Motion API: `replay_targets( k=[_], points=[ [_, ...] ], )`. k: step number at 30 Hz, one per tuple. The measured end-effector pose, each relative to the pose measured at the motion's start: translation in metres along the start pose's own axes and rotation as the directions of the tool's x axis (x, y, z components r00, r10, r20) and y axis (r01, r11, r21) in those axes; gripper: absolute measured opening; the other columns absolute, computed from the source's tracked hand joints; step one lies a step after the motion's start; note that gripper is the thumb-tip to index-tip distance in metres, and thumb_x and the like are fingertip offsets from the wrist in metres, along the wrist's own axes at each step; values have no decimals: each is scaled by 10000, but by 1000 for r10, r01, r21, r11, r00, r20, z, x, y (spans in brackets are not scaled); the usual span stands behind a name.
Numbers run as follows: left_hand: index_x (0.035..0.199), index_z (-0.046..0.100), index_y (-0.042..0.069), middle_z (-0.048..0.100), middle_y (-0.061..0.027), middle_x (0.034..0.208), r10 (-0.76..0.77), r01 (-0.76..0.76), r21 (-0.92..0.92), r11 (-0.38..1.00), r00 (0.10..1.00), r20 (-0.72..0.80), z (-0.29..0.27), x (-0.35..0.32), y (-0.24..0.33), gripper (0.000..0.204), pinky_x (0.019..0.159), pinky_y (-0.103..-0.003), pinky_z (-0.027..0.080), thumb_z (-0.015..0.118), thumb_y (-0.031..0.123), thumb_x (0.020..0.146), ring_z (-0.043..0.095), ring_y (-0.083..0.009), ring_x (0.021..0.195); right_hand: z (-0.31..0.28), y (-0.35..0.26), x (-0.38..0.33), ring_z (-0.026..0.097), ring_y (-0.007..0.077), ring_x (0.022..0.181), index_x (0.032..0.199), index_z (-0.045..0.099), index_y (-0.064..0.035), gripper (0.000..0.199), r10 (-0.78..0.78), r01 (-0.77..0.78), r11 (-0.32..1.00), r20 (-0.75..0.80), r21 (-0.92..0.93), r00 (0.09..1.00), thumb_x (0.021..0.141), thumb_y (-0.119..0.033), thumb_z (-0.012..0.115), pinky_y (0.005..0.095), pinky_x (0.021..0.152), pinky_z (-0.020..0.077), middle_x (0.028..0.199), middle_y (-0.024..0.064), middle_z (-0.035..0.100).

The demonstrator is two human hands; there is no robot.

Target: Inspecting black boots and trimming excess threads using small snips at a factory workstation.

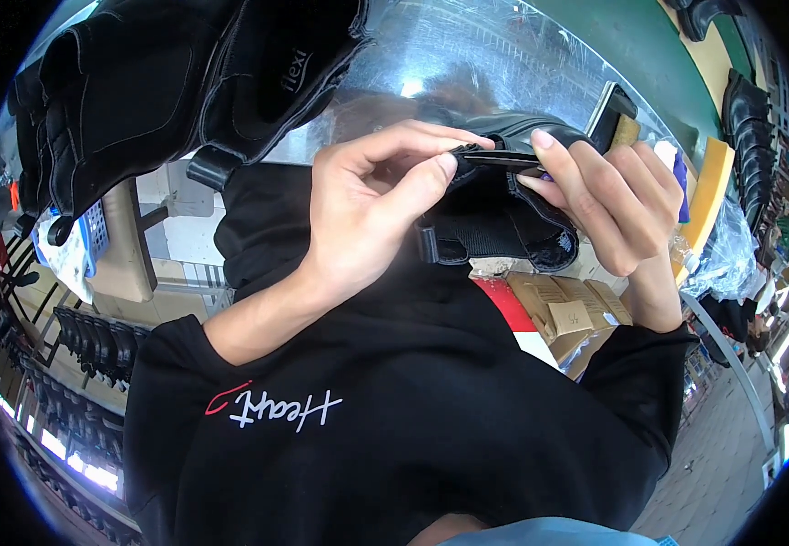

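**Two hands pinch in at the edge of a black shoe**

Here we are, with both grips occupied! Our left hand (362, 205) has thumb and fingertips pinched together on the upper edge of the black shoe (494, 226), which sits in front of the chest, its dark lining facing us. Our right hand (617, 196) grasps one thin, dark blade (501, 158) between thumb and fingers, lying right along that edge. Its handle is buried in the palm; a speck of purple peeps out, and we can't tell if this is a knife or scissors. Black on black, the contact point is hard to read, and the hands cover the shoe's far side.

Now the count: two hands, one held shoe, one blade. Upper left, we make out two large black boots (130, 100), cut off at the top. Beyond the hands shines one metal tabletop (467, 55). To the right, one yellow bar (713, 196) and one crumpled clear plastic bag (729, 259). Shoes line up in a row (748, 136) at far right, packed too tightly for us to count.
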State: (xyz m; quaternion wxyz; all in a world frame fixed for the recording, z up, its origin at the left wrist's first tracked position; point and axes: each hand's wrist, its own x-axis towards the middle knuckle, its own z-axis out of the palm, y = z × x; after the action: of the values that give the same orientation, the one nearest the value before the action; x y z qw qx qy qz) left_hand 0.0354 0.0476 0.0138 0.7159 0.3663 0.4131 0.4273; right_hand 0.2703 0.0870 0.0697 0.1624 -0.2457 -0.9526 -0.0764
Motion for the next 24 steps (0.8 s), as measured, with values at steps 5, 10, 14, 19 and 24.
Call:
replay_targets(
  k=[5,10,14,19,24],
  points=[
    [988,703,-41,700,-193,1122,11,-11,10,1000,1000,1,1,0,2,175,942,-315,512,566,48,925,671,-196,1012,0,-1,4,477,98,581,1093,755,-35,397,-4,4,1000,9,2,1000,729,-180,815,232,505,366,779,20,605],
    [979,705,-48,701,-187,1124,8,-7,-67,998,1000,15,1,1,1,173,947,-310,499,568,39,919,665,-196,1016,-1,-2,6,481,97,583,1081,758,-33,392,3,-3,1000,14,7,1000,722,-179,817,229,506,369,778,19,598],
    [991,708,-48,700,-188,1126,20,-19,-47,999,999,25,0,1,-1,183,945,-310,500,566,44,920,665,-198,1016,-2,-3,5,492,94,589,1077,758,-35,388,-2,2,1000,12,3,1000,720,-177,816,228,505,369,772,19,594],
    [1006,710,-49,699,-185,1132,33,-32,-43,999,999,30,1,1,-1,194,936,-302,505,563,47,922,665,-192,1017,-1,-3,4,502,91,592,1073,755,-35,367,6,-6,1000,6,23,1000,736,-170,811,226,501,369,760,16,596],
    [1005,708,-52,697,-187,1135,38,-38,-4,999,999,29,1,-1,2,190,933,-305,506,563,44,928,665,-192,1019,-3,1,1,515,101,594,1100,736,-20,416,56,-57,996,14,69,998,727,-184,822,238,499,382,753,25,597]
  ],
)
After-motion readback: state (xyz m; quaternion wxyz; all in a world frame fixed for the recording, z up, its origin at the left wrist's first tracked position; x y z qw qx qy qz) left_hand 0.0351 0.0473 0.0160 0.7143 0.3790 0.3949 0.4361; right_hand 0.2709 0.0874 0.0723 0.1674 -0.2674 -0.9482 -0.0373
